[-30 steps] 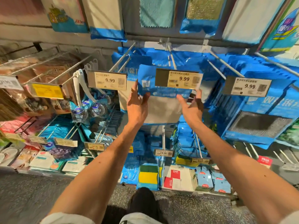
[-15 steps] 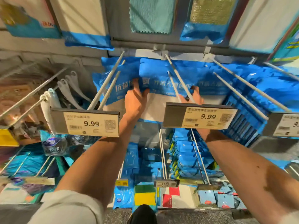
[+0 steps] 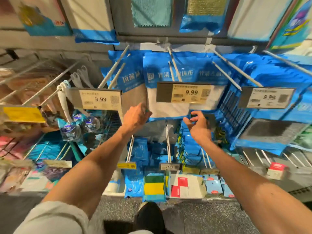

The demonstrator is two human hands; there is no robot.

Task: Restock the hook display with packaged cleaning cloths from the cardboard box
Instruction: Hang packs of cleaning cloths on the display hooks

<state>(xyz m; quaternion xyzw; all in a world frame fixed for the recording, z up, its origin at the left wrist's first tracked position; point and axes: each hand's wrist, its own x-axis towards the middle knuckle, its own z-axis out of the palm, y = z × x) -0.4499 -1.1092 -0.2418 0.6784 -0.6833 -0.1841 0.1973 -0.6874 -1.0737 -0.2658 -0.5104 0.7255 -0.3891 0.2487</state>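
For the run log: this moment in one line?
left hand at cloth pack corner, grip unclear | right hand relaxed, empty | pack on hook

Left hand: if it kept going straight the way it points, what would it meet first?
Most likely the lower left corner of the white cloth pack hanging just ahead of the left hand; depth is unclear.

Arms outstretched; left grip [image 3: 137, 115] knuckles-up, right grip [image 3: 196, 123] loosely curled.

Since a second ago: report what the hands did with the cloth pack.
Both hands dropped from the sides of the pack to its bottom edge. The right hand let go, fingers loosely curled; the left hand sits at the lower left corner, grip unclear. Unchanged: hook, price tags.
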